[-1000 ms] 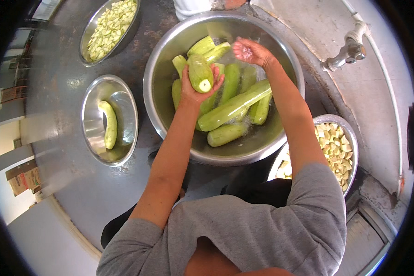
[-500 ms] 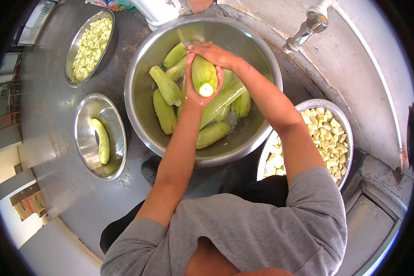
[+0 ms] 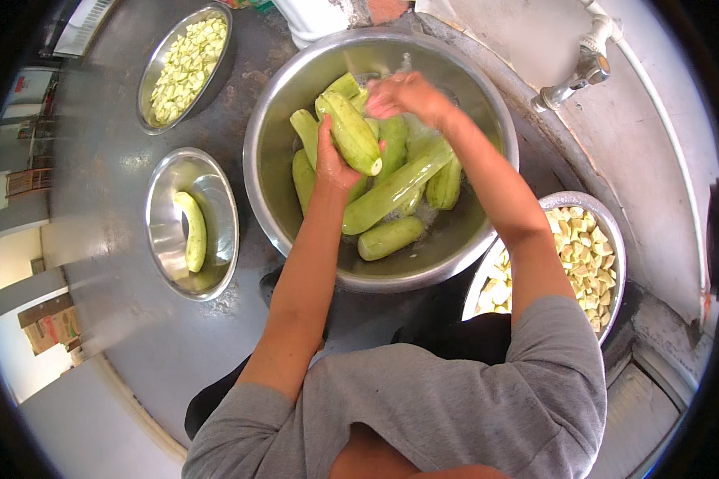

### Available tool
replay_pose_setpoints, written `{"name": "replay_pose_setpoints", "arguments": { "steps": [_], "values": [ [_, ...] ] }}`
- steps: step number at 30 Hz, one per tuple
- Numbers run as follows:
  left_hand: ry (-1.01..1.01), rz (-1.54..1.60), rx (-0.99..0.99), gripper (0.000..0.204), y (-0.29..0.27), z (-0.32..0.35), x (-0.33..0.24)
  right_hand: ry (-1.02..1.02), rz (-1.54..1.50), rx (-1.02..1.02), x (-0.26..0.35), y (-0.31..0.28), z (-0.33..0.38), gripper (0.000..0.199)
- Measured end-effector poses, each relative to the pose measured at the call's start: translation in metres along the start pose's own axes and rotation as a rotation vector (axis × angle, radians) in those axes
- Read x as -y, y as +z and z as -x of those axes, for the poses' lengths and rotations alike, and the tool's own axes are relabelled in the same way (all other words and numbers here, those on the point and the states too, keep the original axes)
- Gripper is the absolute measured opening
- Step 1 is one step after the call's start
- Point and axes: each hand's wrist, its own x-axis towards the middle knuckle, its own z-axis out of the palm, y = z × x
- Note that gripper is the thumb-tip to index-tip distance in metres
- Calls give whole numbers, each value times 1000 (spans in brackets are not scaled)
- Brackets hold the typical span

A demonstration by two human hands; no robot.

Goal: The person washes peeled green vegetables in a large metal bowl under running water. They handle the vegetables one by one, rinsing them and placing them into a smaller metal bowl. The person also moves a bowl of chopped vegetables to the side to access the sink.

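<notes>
A large steel basin (image 3: 463, 231) in front of me holds several pale green zucchini with splashing water among them. My left hand (image 3: 333, 160) is wrapped around one zucchini (image 3: 350, 132), raised above the others and tilted with its cut end toward me. Just right of it, my right hand (image 3: 411, 97) is over the basin, apart from that zucchini. Motion smears its fingers, so whether they grip anything is unclear. Below the hands lie a long, wet zucchini (image 3: 399, 188) and a shorter one (image 3: 390, 239).
To the left, a steel bowl (image 3: 164, 231) holds a single curved zucchini (image 3: 193, 239). Chopped green pieces (image 3: 188, 72) fill another bowl at far left. Pale cut chunks (image 3: 591, 267) sit in a bowl by my right arm. A tap (image 3: 575, 76) juts from the wall; a white container (image 3: 315, 20) stands behind the basin.
My right hand has come off the zucchini and moved right. The left hand still holds that zucchini, now turned more sideways. The whole view has shifted slightly.
</notes>
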Motion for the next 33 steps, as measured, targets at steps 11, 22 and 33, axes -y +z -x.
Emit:
{"name": "replay_pose_setpoints", "arguments": {
  "steps": [11, 22, 33],
  "values": [
    [-238, 138, 748, 66, 30, 7, 12, -24, -450, 61, 10, 23, -21, 37],
    [218, -995, -30, 45, 58, 55, 9, -460, 179, -587, 5, 22, -6, 40],
    [-146, -489, 230, 43, 27, 57, -3, -347, 324, -530, 19, 39, 15, 49]
  ]
}}
